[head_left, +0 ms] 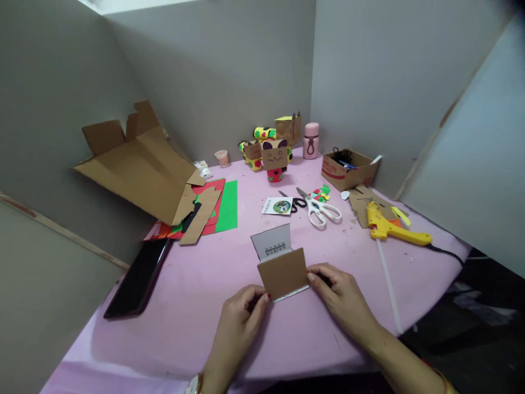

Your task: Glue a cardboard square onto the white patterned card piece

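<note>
A small folded piece of cardboard (pixel 283 275) stands on the pink table between my hands, brown on the near face, with a whitish printed flap (pixel 274 244) rising behind it. My left hand (pixel 245 314) pinches its lower left corner between thumb and fingers. At its right edge, the thumb and fingertips of my right hand (pixel 338 295) grip the same piece. Just beyond it lie a small printed card (pixel 277 206), black-handled scissors (pixel 298 204) partly under the card, and white-handled scissors (pixel 318 210).
At right, a yellow glue gun (pixel 394 227) with a long glue stick rests on cardboard scraps. A large cut carton (pixel 139 169) leans over coloured paper (pixel 227 208) and a dark tablet (pixel 139 279) at left. Cardboard figures (pixel 274 158), a pink flask (pixel 311 141) and a small box (pixel 348 169) stand behind.
</note>
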Motion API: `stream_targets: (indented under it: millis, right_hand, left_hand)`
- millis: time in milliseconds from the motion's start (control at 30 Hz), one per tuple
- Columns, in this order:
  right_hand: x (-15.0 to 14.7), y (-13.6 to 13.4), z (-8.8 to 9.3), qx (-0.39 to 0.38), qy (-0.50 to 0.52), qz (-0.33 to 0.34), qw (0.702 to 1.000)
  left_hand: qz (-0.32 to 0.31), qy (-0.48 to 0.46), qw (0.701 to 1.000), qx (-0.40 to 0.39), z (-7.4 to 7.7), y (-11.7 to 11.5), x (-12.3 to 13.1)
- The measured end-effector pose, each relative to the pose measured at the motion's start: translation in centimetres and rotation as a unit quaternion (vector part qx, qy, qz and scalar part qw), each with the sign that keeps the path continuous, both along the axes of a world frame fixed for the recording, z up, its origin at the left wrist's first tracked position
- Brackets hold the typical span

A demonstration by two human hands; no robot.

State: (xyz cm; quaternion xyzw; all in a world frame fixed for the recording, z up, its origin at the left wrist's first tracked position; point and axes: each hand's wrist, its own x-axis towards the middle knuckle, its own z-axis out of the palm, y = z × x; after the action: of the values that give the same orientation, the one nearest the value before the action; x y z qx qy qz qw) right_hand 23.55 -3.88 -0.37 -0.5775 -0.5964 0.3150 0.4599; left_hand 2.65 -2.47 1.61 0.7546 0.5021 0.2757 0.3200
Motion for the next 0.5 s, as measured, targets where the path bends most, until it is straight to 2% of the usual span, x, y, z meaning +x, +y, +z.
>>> stream_targets:
  millis: [500]
  right_hand:
    - [0.02,0.11,0.13,-0.003,-0.005,-0.004,1.0]
  left_hand:
    - [0.007,-0.001,1.0,0.0,-0.12,0.08,0.06]
